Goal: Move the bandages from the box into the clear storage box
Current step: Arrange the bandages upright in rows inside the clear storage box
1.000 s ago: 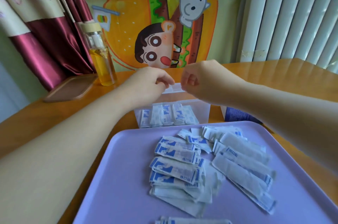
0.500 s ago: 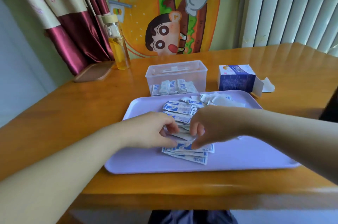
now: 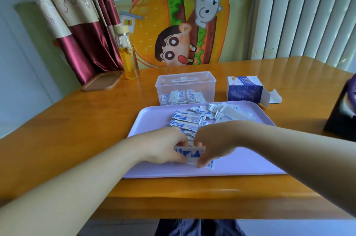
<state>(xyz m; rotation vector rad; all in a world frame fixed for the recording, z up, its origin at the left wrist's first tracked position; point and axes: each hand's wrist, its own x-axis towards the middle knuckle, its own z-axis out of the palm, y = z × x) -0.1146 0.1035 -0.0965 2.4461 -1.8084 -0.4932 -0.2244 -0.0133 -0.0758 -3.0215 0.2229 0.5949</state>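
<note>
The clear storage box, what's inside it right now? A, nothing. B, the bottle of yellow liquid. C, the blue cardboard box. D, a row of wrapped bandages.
D: a row of wrapped bandages shows through the front wall of the clear storage box.

We list table (image 3: 86, 129) in glossy varnished wood, tray (image 3: 246, 162) in smooth matt plastic, clear storage box (image 3: 204, 85) in transparent plastic, bandages (image 3: 187, 120) in paper wrappers (some creased), box (image 3: 243, 93) in printed card.
</note>
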